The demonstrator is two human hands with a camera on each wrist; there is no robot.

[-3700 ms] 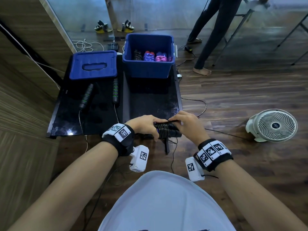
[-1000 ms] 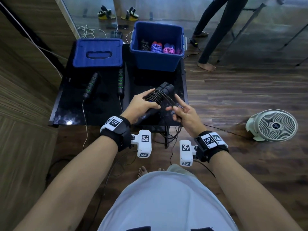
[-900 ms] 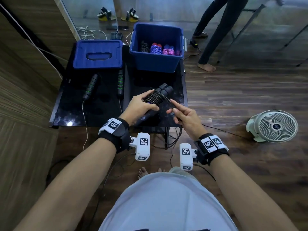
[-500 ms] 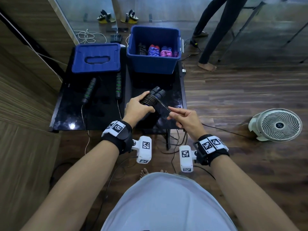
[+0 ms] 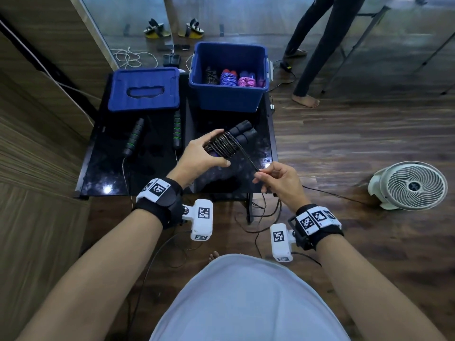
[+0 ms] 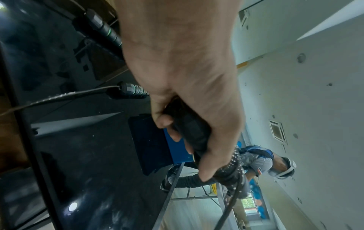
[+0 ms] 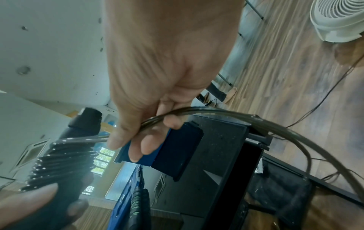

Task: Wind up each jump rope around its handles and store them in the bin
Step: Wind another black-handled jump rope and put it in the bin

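A green-ringed jump rope (image 5: 134, 139) lies unwound on the black table (image 5: 98, 168), left of centre. The left hand (image 5: 199, 156) grips 2 paired black handles (image 5: 240, 134) with rope coils (image 5: 222, 146). The right hand (image 5: 280, 179) pinches the loose cord (image 5: 248, 159); its slack drops past the table's near edge, its end hidden. The blue bin (image 5: 229, 99) stands at the far edge.

No readable text; wrist markers (image 5: 157, 189) only patterns.

Black wristbands (image 5: 160, 204) with checkered tags, white cameras (image 5: 202, 222), pale shirt (image 5: 248, 301).
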